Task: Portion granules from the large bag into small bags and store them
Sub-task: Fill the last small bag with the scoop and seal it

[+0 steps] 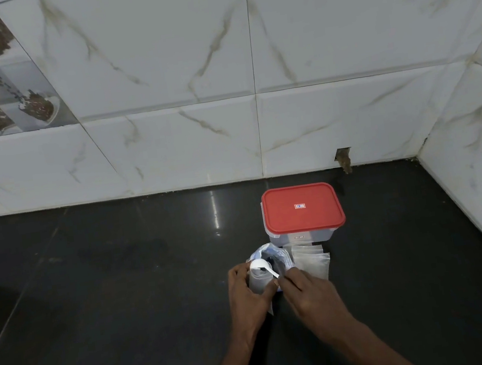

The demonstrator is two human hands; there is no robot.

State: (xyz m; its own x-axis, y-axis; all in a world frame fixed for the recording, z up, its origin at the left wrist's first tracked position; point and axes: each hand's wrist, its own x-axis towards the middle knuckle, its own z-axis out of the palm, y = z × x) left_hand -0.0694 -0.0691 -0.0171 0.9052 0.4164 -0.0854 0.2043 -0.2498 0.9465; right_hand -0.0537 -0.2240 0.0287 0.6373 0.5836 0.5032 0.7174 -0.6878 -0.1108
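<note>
Small bag is gripped by left hand; white spoon, prob. w/ granules, is pinched by right hand, near desk's back-right corner.

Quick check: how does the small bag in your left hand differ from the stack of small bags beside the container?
The small bag in the left hand is held upright with its mouth open and a white spoon, held by the right hand, at the opening; the stack of small bags lies flat on the dark counter, untouched. The held bag is rounded out; the stacked ones are pressed flat. Both look clear plastic.
</note>
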